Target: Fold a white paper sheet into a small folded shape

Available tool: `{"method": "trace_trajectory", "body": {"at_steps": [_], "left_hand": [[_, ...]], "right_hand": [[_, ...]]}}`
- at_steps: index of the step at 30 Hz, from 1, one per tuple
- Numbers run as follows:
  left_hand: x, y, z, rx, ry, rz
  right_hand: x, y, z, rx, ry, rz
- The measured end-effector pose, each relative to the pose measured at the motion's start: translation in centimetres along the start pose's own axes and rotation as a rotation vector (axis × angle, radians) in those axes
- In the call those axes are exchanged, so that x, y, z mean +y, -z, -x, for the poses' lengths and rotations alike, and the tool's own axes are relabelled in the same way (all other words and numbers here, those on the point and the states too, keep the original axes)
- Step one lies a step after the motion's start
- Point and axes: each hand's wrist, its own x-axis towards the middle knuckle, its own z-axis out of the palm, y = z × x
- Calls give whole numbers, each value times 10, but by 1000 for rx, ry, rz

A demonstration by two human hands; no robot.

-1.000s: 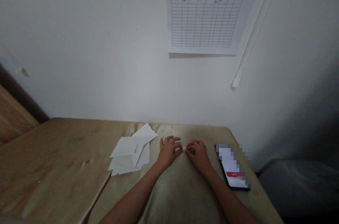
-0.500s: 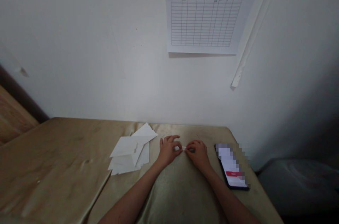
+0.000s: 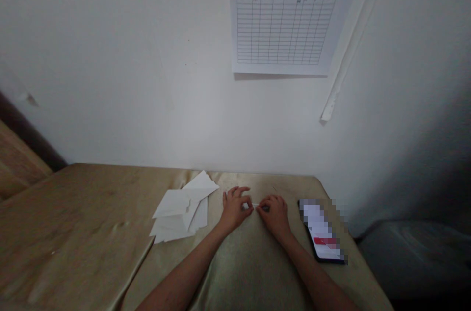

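Note:
Between my hands is a small, narrow strip of white paper, pinched at both ends just above the cloth-covered table. My left hand grips its left end between thumb and index finger, the other fingers fanned out. At the right end, my right hand pinches with thumb and fingertips, the remaining fingers curled close. Most of the strip is hidden by the fingertips. To the left of my left hand lies a loose pile of white paper sheets, some overlapping at angles.
A phone with a lit, partly blurred screen lies right of my right hand. The satin-like tan cloth covers the table, with a seam at left. A printed table sheet and a paper strip hang on the wall.
Both hands keep nearly the same pose around the paper strip. Their fingertips have shifted only very slightly; the pile and phone stay in place.

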Motion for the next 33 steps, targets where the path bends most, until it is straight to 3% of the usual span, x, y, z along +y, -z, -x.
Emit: {"method": "trace_trajectory", "body": {"at_steps": [33], "left_hand": [[-5,0,-4,15,15,-23]], "right_hand": [[0,1,2,-47,23,98]]}}
